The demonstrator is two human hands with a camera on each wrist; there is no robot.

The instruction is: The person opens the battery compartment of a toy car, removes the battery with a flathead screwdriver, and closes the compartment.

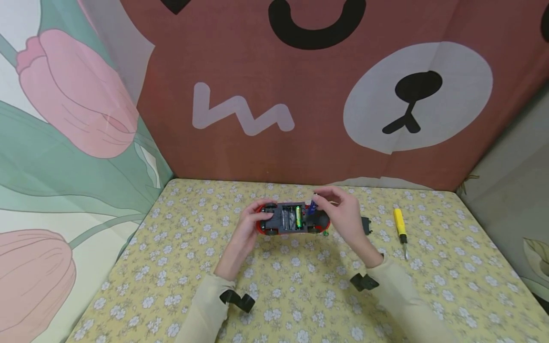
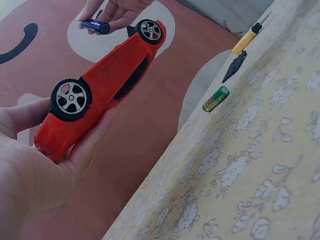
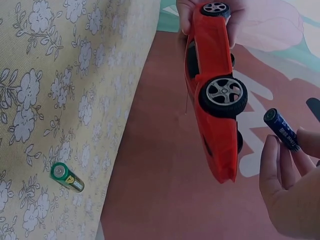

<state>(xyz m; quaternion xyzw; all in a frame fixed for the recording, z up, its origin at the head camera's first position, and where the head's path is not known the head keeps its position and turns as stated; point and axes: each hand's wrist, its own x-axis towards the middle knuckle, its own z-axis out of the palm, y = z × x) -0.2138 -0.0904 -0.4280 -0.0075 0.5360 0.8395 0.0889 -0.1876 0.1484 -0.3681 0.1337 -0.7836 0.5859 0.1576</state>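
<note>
My left hand grips one end of a red toy car, held upside down above the table. Its dark underside faces up in the head view, with the battery compartment uncovered. One green battery sits in that compartment, toward its right side. Between thumb and fingertips, my right hand pinches a blue battery just over the car's right end. Below the car, a loose green battery lies on the tablecloth.
A black battery cover lies right of the car, partly behind my right hand. Farther right is a yellow-handled screwdriver. The flowered tablecloth covers the table, and a printed curtain hangs behind its far edge.
</note>
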